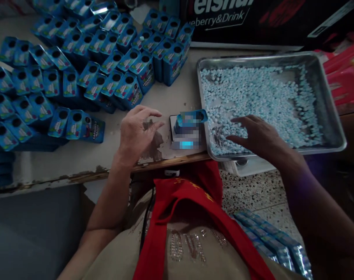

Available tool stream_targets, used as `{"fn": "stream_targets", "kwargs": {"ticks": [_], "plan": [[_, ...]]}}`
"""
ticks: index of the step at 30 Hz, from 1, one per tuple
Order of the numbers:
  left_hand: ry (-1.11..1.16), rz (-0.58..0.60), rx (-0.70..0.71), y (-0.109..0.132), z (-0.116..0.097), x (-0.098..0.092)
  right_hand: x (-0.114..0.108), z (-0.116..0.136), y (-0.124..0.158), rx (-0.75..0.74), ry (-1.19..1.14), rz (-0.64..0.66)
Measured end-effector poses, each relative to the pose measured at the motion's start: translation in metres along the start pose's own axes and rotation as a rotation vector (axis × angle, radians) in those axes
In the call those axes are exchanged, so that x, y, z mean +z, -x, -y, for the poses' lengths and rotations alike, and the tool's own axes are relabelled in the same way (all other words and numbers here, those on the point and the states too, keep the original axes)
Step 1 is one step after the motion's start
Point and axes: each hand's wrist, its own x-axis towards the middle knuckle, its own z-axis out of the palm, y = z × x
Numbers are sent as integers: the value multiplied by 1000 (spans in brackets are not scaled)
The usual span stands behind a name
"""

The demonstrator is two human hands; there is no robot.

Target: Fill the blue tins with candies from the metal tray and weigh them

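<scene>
My left hand hovers over the table with thumb and forefinger apart, and nothing shows between them. Just to its right, a small flat device like a digital scale lies on the table, partly blurred out, its lit display facing me. On the device stands a blue tin, its top partly blurred. My right hand is above the near left part of a metal tray, thumb and fingers spread. Many small pale-blue candies are spread in the tray. The right palm is turned away from view.
Rows of blue tins with dark round openings fill the table's left and back. A black carton stands behind the tray, and red plastic items lie at the right. Wrapped blue packs sit on the floor below. The wooden edge is worn.
</scene>
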Motion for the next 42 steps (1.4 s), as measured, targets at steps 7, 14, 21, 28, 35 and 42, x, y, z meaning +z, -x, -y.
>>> {"fn": "stream_targets", "kwargs": {"ticks": [7, 14, 21, 28, 35, 42], "plan": [[-40, 17, -83, -4, -1, -4, 16, 6, -57, -211, 6, -27], [-31, 49, -114, -11, 1, 7, 21, 0, -76, -364, 87, 107], [-18, 74, -57, -16, -3, 10, 5, -9, -48, 157, -553, -36], [-32, 37, -32, -10, 2, -1, -12, 15, -30, 391, -968, -50], [-22, 49, -26, 4, 0, -3, -62, 63, -47, -111, -651, -133], [11, 56, -46, 16, 8, -15, -75, 99, -73, -320, -294, -40]]}}
